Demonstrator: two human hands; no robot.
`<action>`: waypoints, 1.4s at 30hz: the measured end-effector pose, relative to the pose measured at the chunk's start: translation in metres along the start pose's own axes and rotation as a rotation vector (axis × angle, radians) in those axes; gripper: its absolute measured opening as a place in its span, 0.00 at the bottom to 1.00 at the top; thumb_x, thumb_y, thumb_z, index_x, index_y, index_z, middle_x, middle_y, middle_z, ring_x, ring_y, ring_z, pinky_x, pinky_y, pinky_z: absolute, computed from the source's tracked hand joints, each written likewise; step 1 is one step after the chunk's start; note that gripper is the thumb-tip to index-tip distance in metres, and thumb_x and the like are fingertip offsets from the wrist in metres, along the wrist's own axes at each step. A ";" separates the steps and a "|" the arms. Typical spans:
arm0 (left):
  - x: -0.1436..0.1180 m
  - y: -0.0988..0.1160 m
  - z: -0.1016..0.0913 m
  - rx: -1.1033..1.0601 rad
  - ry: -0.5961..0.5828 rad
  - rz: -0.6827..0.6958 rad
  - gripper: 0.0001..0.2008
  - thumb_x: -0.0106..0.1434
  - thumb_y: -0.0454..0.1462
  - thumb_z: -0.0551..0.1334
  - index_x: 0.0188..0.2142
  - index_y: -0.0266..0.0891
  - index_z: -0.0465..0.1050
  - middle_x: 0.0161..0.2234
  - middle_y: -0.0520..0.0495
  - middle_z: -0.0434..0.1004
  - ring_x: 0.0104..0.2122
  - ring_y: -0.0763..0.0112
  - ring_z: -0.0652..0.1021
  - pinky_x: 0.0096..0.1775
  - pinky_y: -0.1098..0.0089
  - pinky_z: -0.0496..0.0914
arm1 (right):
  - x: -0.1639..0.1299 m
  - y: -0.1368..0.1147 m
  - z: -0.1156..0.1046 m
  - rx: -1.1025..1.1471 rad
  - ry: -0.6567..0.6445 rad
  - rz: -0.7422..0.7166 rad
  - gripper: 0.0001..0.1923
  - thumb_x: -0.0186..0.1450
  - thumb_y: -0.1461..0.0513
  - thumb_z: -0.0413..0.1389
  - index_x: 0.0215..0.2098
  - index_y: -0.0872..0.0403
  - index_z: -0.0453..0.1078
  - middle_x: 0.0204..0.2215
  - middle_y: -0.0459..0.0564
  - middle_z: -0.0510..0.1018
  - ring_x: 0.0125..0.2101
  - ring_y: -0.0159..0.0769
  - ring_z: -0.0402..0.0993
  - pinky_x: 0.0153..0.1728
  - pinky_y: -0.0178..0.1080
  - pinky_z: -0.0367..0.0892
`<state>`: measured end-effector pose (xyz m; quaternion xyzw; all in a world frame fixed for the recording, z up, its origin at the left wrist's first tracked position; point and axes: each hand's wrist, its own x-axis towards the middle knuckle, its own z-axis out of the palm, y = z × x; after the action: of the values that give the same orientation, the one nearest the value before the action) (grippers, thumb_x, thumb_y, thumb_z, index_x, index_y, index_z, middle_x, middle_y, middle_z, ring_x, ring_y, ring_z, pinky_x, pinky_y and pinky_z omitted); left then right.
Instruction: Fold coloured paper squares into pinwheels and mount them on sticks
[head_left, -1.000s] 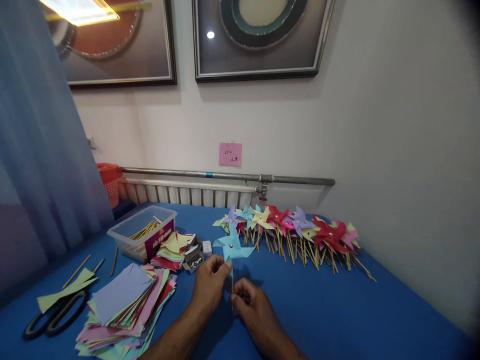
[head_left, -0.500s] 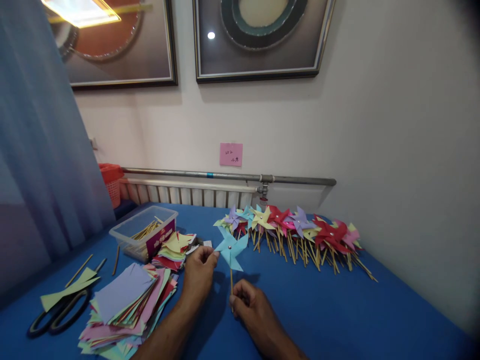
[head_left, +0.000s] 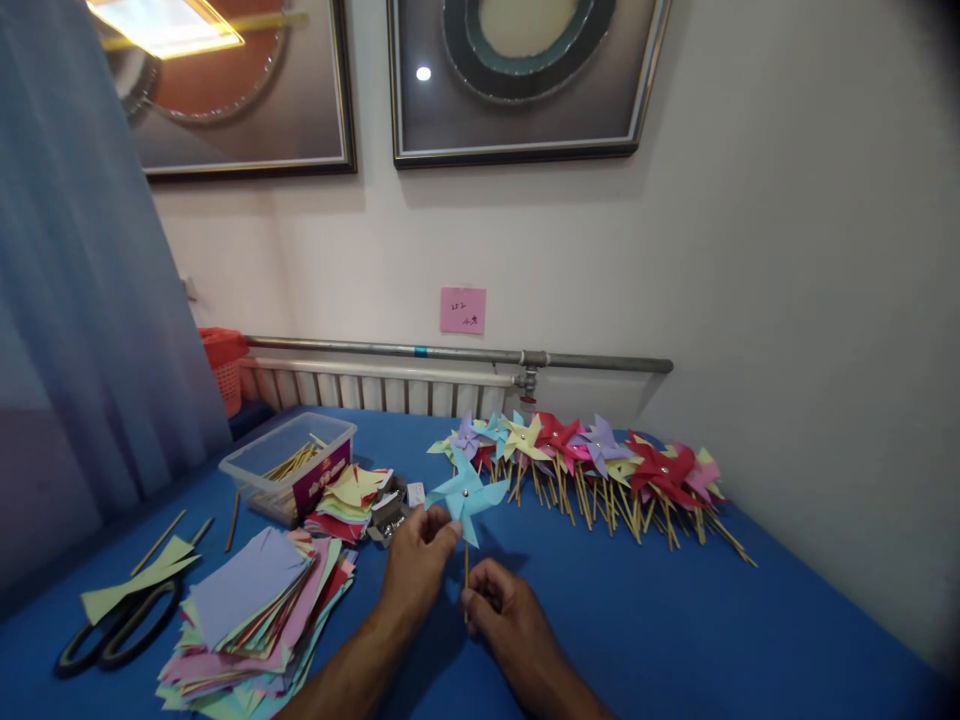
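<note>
A light blue paper pinwheel (head_left: 468,494) with a silver pin at its centre stands upright on a thin wooden stick (head_left: 466,566). My right hand (head_left: 506,610) is closed round the lower part of that stick, thumb against fingers. At the lower left blade, my left hand (head_left: 421,560) has its thumb and fingers bent together on the paper; the exact contact is partly hidden. Just behind the left hand lies a small open box of shiny pins (head_left: 388,518). Cut paper squares (head_left: 351,497) are beside it.
Finished pinwheels (head_left: 600,450) lie in a row along the back right. To the left are a paper stack (head_left: 251,590), scissors (head_left: 139,622) under pale green scraps, and a clear plastic box (head_left: 259,440) of sticks. A radiator (head_left: 360,385) runs along the wall behind the blue table (head_left: 675,640).
My left hand has moved right and slightly down along the pinwheel, uncovering the pin box. The pinwheel's blades have turned and shifted slightly right. My right hand has barely moved.
</note>
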<state>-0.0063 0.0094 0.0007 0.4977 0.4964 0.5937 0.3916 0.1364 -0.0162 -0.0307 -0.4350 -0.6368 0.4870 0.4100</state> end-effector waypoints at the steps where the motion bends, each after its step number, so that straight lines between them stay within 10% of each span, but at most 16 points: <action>1: -0.002 -0.001 0.003 0.020 -0.022 0.008 0.11 0.54 0.43 0.65 0.25 0.40 0.67 0.22 0.55 0.65 0.25 0.73 0.67 0.30 0.72 0.62 | 0.000 -0.001 0.000 -0.007 0.000 -0.004 0.05 0.61 0.61 0.53 0.28 0.52 0.64 0.20 0.41 0.70 0.23 0.31 0.64 0.28 0.34 0.59; 17: 0.002 -0.008 0.000 0.050 -0.025 0.004 0.11 0.55 0.44 0.63 0.23 0.40 0.68 0.20 0.55 0.66 0.24 0.72 0.68 0.30 0.72 0.62 | 0.000 -0.001 0.000 -0.020 -0.005 0.012 0.04 0.61 0.62 0.53 0.28 0.51 0.65 0.19 0.40 0.71 0.22 0.31 0.65 0.27 0.33 0.60; 31: 0.011 0.008 -0.017 0.038 0.204 0.010 0.14 0.55 0.47 0.65 0.32 0.39 0.74 0.25 0.52 0.73 0.26 0.69 0.72 0.33 0.70 0.65 | -0.002 -0.003 0.000 -0.015 -0.020 0.013 0.04 0.61 0.62 0.52 0.28 0.52 0.65 0.20 0.41 0.70 0.23 0.32 0.65 0.28 0.34 0.61; 42: -0.009 -0.001 0.010 0.024 -0.081 0.010 0.14 0.55 0.46 0.65 0.23 0.40 0.66 0.21 0.56 0.62 0.24 0.73 0.65 0.29 0.72 0.60 | 0.000 0.005 -0.001 -0.072 0.043 -0.051 0.05 0.62 0.64 0.52 0.27 0.51 0.62 0.21 0.39 0.65 0.24 0.31 0.60 0.27 0.34 0.55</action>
<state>0.0053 0.0030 -0.0022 0.5286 0.4848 0.5690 0.4022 0.1376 -0.0149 -0.0357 -0.4436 -0.6557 0.4437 0.4201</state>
